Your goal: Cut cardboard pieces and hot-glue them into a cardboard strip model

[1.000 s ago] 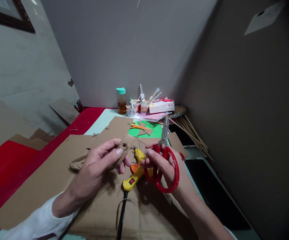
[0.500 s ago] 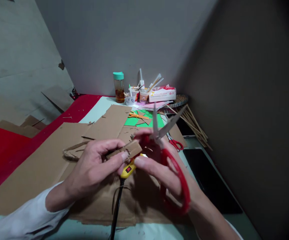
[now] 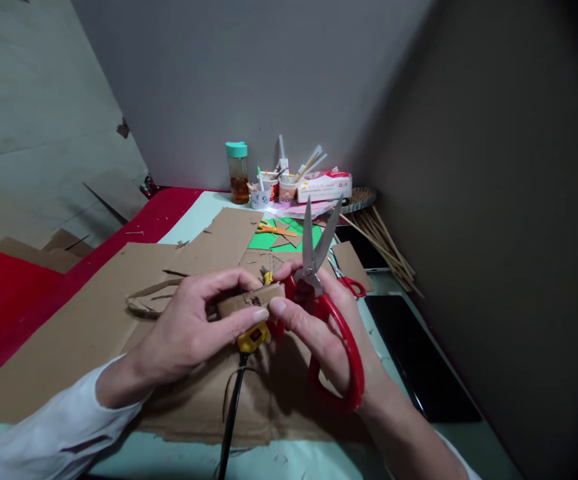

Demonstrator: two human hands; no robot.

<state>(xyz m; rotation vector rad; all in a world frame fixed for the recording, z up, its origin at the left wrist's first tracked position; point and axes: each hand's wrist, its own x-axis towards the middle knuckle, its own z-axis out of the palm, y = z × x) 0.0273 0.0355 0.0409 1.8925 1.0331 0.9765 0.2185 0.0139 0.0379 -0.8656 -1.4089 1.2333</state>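
since half a second ago the scissors [image 3: 319, 267] have swung more upright and their blades have narrowed from a wide spread to a slim v, pointing away from the person. right hand [image 3: 321, 327] is closed through the red handles. left hand [image 3: 193, 327] pinches a small cardboard piece [image 3: 249, 300] between thumb and fingers, just beside the right fingertips. a yellow glue gun [image 3: 251, 337] lies beneath on the cardboard sheet [image 3: 93, 327]. blades are not on the piece.

White long sleeve on left arm [image 3: 63, 433]; hands bare.
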